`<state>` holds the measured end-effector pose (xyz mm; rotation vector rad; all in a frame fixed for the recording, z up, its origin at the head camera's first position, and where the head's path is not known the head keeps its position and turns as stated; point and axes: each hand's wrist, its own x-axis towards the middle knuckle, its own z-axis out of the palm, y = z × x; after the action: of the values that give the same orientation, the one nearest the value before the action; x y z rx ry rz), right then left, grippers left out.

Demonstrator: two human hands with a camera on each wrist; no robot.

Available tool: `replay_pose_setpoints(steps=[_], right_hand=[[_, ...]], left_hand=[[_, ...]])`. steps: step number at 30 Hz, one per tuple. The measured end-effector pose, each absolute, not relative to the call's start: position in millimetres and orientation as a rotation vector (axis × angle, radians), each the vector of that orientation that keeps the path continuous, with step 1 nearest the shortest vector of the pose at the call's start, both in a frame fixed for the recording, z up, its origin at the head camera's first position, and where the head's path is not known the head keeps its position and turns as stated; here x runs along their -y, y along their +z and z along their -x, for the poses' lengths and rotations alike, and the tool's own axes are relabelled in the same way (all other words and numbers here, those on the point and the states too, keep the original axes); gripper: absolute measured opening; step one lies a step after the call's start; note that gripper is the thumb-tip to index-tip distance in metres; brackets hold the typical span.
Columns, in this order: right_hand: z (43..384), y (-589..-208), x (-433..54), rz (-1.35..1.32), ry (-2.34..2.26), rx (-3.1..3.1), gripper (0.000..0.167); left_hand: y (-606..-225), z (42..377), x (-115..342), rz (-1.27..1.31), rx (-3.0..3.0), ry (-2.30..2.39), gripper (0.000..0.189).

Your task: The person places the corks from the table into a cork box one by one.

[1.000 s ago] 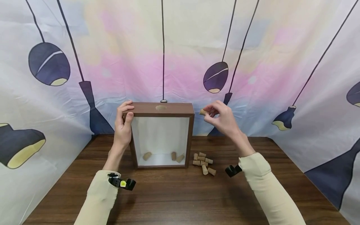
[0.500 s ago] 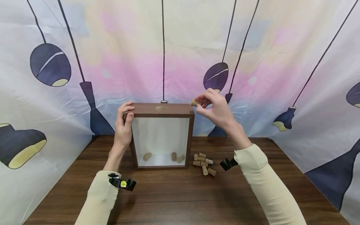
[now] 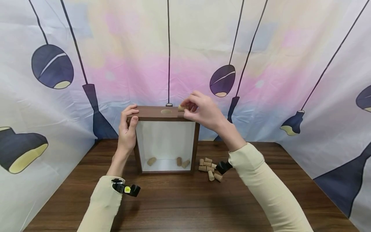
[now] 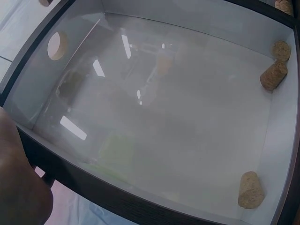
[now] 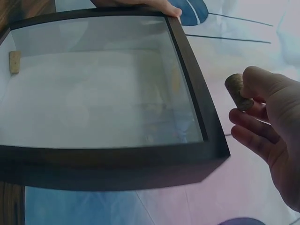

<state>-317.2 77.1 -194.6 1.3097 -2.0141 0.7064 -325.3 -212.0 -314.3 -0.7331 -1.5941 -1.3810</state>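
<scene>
A brown wooden box frame [image 3: 196, 141] with a clear front stands upright on the table, a round hole [image 3: 166, 111] in its top. My left hand [image 3: 126, 132] grips its upper left corner, thumb in front and fingers over the top. Between thumb and fingers, my right hand [image 3: 204, 111] pinches a cork stopper [image 3: 182, 108] just above the top, right of the hole. In the right wrist view the held cork [image 5: 238, 92] is apart from the frame. Inside, at the bottom, lie one cork [image 4: 251, 190] on the left and two corks [image 4: 273, 76] on the right.
A small pile of corks [image 3: 209, 168] lies on the wooden table [image 3: 179, 203], right of the box. Behind the table hangs a cloth backdrop [image 3: 130, 64] printed with lamps. My right forearm [image 3: 261, 174] passes over the table beside the pile.
My right hand has moved left with its cork, rising first, from beside the box to over its top. The left hand and the box have stayed in place.
</scene>
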Motion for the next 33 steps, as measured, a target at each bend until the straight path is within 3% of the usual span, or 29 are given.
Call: replay_pose_setpoints(steps=[11,19,26,33], right_hand=[[318.9,-196.1,-52.8,-1.282,0.582,2.218,0.016],[316.4,-194.2,-40.5,-1.2,0.521,2.285,0.017],[315.4,-194.9,-33.3,-1.15,0.451,2.328,0.019],[317.8,-196.7,-26.6,-1.143,0.434,2.297,0.02]], left_hand=[[-315.8,327.1,211.2,0.719,1.603,-1.361,0.037],[-298.9,301.0,199.0,0.736,1.607,-1.367,0.037],[-314.1,327.3,210.0,0.738,1.603,-1.378,0.037],[-313.8,327.4,210.5,0.721,1.593,-1.387,0.038]])
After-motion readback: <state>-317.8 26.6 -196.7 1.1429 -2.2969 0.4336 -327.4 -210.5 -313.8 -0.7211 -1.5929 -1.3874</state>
